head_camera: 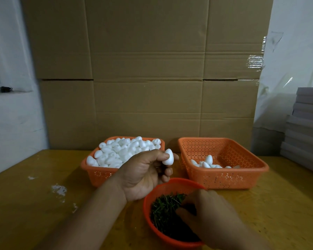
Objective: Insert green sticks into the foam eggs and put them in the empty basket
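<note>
My left hand [145, 175] pinches a white foam egg [168, 156] between thumb and fingers, above the gap between the two baskets. The left orange basket [98, 175] is heaped with white foam eggs [123, 152]. The right orange basket [224, 177] holds a few eggs [206, 163] at its bottom. A round orange bowl [150, 219] near me is filled with green sticks [165, 212]. My right hand [208, 215] reaches down into that bowl, fingers among the sticks; whether it grips one is hidden.
Everything stands on a yellow wooden table [34, 204] with white foam crumbs [59, 190] at the left. A large cardboard wall [148, 78] rises behind the baskets. A stack of grey boards [305, 127] sits at the right edge.
</note>
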The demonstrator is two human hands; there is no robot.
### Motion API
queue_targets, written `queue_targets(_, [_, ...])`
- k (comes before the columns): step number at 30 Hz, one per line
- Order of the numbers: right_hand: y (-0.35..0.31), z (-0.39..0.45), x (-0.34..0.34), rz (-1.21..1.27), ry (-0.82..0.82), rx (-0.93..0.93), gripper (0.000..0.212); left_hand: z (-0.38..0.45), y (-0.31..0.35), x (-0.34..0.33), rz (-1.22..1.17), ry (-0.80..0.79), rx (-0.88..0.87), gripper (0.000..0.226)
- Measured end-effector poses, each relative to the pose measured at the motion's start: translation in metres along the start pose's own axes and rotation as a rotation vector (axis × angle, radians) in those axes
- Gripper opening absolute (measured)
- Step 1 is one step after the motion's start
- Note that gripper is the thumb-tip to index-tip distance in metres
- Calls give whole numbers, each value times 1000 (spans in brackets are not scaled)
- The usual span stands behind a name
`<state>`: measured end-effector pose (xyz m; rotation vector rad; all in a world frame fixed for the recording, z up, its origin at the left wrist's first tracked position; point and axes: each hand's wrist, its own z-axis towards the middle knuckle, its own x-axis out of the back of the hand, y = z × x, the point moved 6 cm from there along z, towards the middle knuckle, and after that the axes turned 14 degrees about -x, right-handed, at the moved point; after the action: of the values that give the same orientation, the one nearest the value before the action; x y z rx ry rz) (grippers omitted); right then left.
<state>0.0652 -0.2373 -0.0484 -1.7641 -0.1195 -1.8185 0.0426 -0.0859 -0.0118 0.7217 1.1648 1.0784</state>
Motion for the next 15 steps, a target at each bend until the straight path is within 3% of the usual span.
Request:
queue_targets(4, [-6, 5, -14, -150, -86, -27, 44, -2, 1, -2, 38, -23, -18, 26])
queue_targets(11, [-7, 12, -23, -169, -143, -22, 38, -3, 1, -5, 70, -58, -27, 24])
queue_targets(15, [-7, 13, -22, -144, -145, -15, 32, -4, 1, -9, 68, -84, -18, 34])
